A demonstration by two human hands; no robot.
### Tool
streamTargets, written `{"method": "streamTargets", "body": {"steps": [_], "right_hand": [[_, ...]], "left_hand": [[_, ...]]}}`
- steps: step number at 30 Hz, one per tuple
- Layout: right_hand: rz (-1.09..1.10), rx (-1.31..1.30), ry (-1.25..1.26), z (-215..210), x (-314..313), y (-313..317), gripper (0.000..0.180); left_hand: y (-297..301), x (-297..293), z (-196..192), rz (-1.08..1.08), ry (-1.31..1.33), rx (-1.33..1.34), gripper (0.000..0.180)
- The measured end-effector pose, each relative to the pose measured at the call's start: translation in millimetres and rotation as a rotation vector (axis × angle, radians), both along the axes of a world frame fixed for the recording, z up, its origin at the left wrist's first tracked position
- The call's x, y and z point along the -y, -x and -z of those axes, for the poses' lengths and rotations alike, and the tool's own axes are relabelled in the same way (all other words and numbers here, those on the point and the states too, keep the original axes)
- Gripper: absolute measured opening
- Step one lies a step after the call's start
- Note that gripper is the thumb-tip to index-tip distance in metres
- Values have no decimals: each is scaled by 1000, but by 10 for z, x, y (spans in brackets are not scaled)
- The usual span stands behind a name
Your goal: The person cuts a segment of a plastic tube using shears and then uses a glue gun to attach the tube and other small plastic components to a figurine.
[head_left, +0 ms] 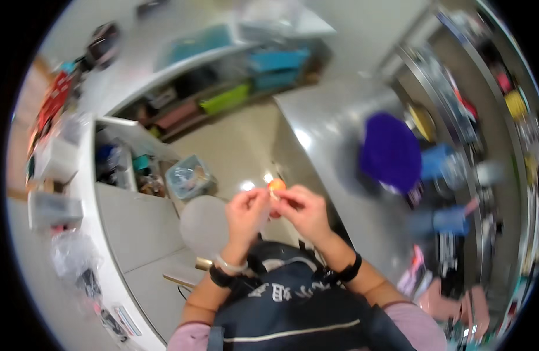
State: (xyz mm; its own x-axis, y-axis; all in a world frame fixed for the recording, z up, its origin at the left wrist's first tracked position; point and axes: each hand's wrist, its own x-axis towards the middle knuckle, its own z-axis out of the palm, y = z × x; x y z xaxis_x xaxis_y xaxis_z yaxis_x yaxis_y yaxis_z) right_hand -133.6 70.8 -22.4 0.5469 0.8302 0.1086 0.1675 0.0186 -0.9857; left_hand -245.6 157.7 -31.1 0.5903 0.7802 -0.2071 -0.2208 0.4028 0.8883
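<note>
Your left hand [246, 212] and right hand [303, 209] pinch an orange piece [276, 186] together; judged mid-handling, next needing steady fingertip grip.

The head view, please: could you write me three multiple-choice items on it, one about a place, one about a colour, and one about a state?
1. Where is the purple round thing?
A. On the grey counter to the person's right
B. On the floor
C. In the left hand

2. What colour is the small thing between the fingertips?
A. Green
B. Orange
C. Black

3. How is it held?
A. By the left hand alone
B. Lying loose on the counter
C. Pinched by both hands together

Answers:
1 A: the purple round thing rests on the grey counter.
2 B: the small thing looks orange.
3 C: the left hand and the right hand both meet at it.
</note>
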Motion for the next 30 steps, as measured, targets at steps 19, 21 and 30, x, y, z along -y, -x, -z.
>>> {"method": "streamTargets", "body": {"steps": [19,21,30], "right_hand": [[966,41,18,106,3774,-946,11],[924,50,23,130,3858,-938,11],[901,-124,109,708,3643,-1042,17]], "left_hand": [[-1953,3246,74,957,-255,163,17],[-1953,3316,139,919,-293,126,17],[-1577,2810,508,816,-446,72,16]]}}
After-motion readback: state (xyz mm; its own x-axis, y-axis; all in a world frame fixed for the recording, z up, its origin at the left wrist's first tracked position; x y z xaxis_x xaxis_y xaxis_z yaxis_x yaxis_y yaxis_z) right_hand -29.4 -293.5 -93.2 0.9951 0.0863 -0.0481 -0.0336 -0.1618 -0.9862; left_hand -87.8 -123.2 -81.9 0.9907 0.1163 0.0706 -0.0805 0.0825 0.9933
